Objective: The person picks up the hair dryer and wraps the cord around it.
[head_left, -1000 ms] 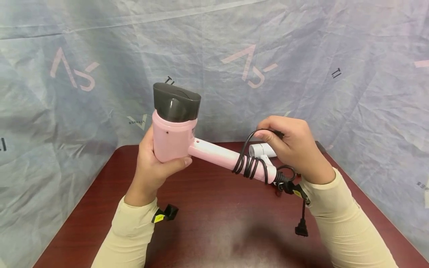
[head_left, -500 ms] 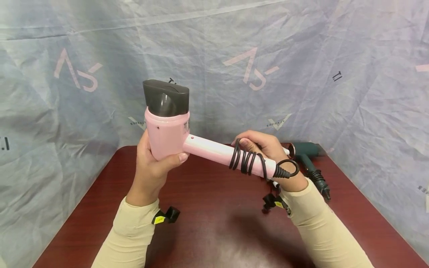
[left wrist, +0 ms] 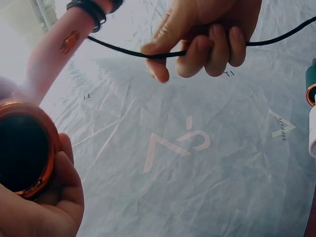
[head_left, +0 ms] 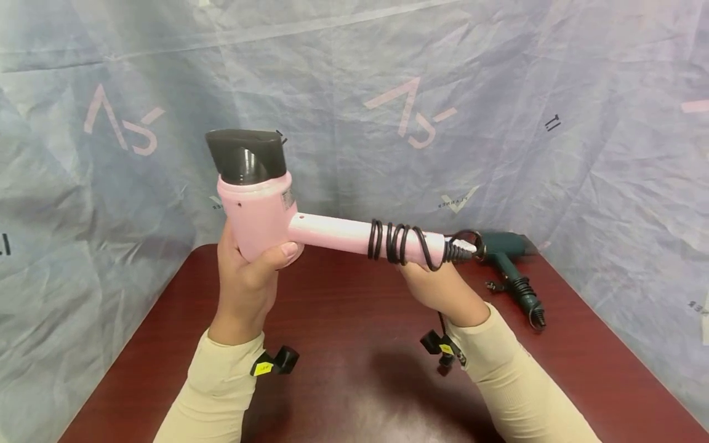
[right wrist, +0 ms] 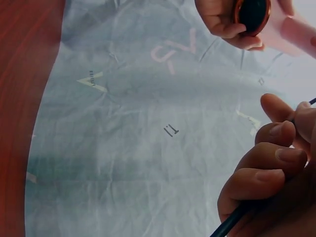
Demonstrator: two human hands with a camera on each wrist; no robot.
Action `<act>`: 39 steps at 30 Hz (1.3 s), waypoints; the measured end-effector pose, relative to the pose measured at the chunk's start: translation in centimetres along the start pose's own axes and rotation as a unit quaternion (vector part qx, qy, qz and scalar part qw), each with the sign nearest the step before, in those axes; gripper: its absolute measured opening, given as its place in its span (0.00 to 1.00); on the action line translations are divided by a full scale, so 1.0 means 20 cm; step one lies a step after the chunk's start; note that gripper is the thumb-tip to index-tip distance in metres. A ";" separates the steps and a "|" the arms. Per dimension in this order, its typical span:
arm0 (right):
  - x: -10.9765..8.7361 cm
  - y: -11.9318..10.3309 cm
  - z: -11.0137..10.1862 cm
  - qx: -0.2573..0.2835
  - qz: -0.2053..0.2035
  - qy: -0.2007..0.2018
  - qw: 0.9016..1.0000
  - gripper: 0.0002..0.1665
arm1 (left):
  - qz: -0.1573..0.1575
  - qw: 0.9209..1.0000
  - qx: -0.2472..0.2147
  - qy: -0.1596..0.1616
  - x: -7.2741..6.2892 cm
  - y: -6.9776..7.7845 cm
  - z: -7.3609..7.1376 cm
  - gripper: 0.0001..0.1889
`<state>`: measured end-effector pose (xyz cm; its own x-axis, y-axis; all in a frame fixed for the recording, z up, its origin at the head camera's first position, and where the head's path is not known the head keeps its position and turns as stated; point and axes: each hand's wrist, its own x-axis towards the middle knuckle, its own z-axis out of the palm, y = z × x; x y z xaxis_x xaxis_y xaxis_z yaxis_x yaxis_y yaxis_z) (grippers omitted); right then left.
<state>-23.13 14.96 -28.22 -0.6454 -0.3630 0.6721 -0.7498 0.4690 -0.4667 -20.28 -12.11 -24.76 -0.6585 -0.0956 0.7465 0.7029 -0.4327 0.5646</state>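
A pink hair dryer (head_left: 257, 215) with a black nozzle (head_left: 247, 157) is held up over the table, nozzle upward. My left hand (head_left: 249, 283) grips its body, thumb across the front. The handle (head_left: 335, 232) points right, with several turns of black cord (head_left: 396, 243) around its end. Below and behind that end is my right hand (head_left: 443, 289), its fingers mostly hidden in the head view. In the left wrist view the right hand (left wrist: 207, 34) grips the black cord (left wrist: 118, 48), fingers curled round it. The dryer's copper-rimmed back (left wrist: 29, 148) shows there too.
A dark green hair dryer (head_left: 506, 258) lies at the right rear of the red-brown table (head_left: 343, 344), cord wound on its handle. Part of a white hair dryer (left wrist: 312, 131) shows at the left wrist view's edge. A grey fabric sheet (head_left: 343, 111) hangs behind the table.
My right hand has swung from above the handle down behind and below it, taking the cord around. The pink dryer has shifted left and its handle is nearer level.
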 end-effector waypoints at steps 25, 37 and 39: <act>-0.05 -0.26 0.06 -0.054 -0.029 -0.066 0.996 0.15 | 0.077 0.987 0.049 0.128 0.02 0.04 0.07 0.33; -0.12 -0.40 -0.04 -0.134 -0.111 -0.047 0.984 0.08 | 0.105 0.978 0.127 0.132 0.01 0.05 0.08 0.34; -0.12 -0.43 -0.08 -0.140 -0.133 -0.031 0.981 0.08 | 0.109 0.976 0.142 0.124 0.01 0.06 0.08 0.35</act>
<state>-14.84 13.09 -24.93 -0.4462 -0.5470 0.7083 -0.8294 0.5500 -0.0978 -19.09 -11.24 -23.44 -0.5050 -0.3870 0.7715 0.8566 -0.1154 0.5029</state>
